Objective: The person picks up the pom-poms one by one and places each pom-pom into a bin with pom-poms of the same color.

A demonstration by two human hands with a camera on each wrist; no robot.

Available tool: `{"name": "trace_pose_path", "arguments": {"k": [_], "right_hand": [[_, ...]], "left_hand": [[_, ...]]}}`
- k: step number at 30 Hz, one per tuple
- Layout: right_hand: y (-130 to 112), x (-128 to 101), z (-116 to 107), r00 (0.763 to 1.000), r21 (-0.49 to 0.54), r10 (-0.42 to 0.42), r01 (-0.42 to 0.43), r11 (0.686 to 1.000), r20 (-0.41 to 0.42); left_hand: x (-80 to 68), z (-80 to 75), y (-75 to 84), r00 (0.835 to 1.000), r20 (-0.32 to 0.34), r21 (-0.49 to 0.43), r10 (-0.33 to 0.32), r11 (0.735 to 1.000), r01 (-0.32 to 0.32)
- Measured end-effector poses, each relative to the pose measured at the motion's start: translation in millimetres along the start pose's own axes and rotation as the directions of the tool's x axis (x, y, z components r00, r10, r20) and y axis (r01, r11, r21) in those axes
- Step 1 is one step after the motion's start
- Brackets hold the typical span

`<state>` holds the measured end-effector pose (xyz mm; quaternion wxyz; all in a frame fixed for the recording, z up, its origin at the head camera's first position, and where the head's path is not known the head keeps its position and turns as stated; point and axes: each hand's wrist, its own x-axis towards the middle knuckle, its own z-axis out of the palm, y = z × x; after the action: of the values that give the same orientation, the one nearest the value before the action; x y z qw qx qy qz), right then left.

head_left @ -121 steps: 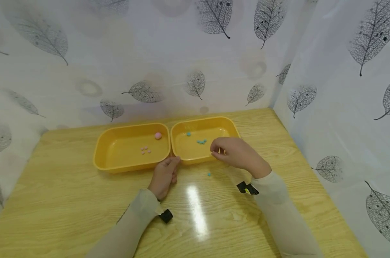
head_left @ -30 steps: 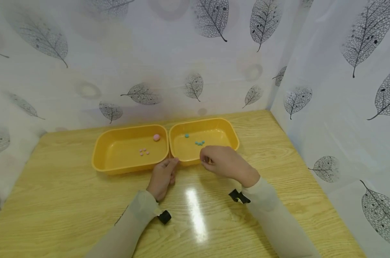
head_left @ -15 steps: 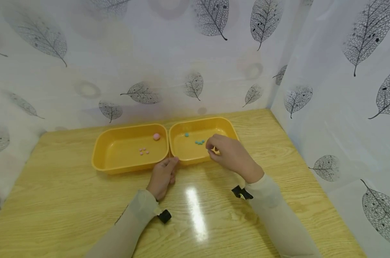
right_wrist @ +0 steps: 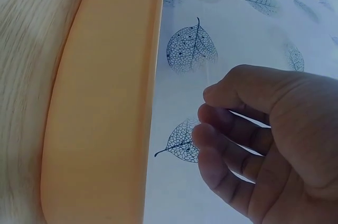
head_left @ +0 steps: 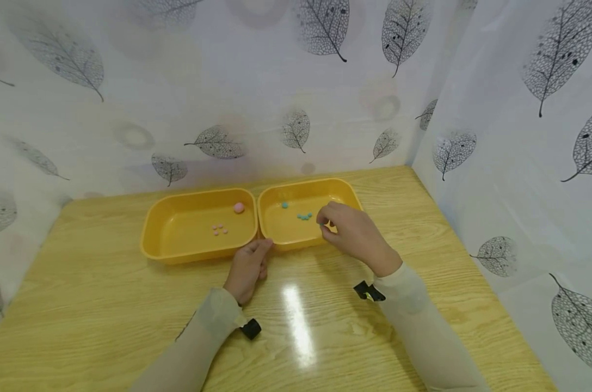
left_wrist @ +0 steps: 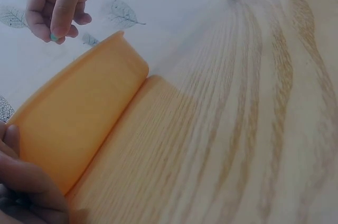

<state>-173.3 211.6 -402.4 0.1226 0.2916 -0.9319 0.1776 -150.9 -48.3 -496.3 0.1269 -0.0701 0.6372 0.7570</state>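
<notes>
Sorting looks nearly done — right hand (head_left: 351, 231) pinches a last blue bead (left_wrist: 54, 37) over the right tray (head_left: 347, 188), left hand (head_left: 247, 267) resting relaxed against the rim — pink beads (head_left: 220, 230) already in the left tray (head_left: 151, 223).

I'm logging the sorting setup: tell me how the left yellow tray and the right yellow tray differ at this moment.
The left yellow tray holds pink pieces, one of them larger; the right yellow tray holds small blue pieces. The right hand hovers over the right tray, pinching a blue piece; no hand is above the left tray. The left hand rests at the near rims where both meet. Both trays look alike: shallow, rounded, side by side on the wooden table.
</notes>
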Motion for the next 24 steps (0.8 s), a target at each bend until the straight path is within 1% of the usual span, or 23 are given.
{"name": "trace_pose_path", "arguments": {"k": [4, 12, 17, 24], "right_hand": [[1.3, 0.0, 0.9, 1.0, 0.001, 0.003, -0.003, 1.0, 0.008], [2.8, 0.6, 2.9, 1.0, -0.006, -0.021, 0.021, 1.0, 0.001], [3.1, 0.2, 2.5, 1.0, -0.001, -0.01, 0.01, 1.0, 0.0], [3.5, 0.2, 2.1, 1.0, 0.002, 0.011, -0.011, 1.0, 0.019]], "left_hand": [[0.1, -0.5, -0.8, 1.0, 0.004, 0.003, 0.003, 1.0, -0.003], [1.3, -1.4, -1.8, 1.0, 0.009, 0.003, 0.013, 1.0, -0.013], [1.9, -1.8, -1.6, 1.0, 0.013, 0.005, 0.015, 1.0, -0.015], [1.4, -1.7, -1.0, 1.0, 0.016, 0.001, 0.012, 1.0, -0.012]]}}
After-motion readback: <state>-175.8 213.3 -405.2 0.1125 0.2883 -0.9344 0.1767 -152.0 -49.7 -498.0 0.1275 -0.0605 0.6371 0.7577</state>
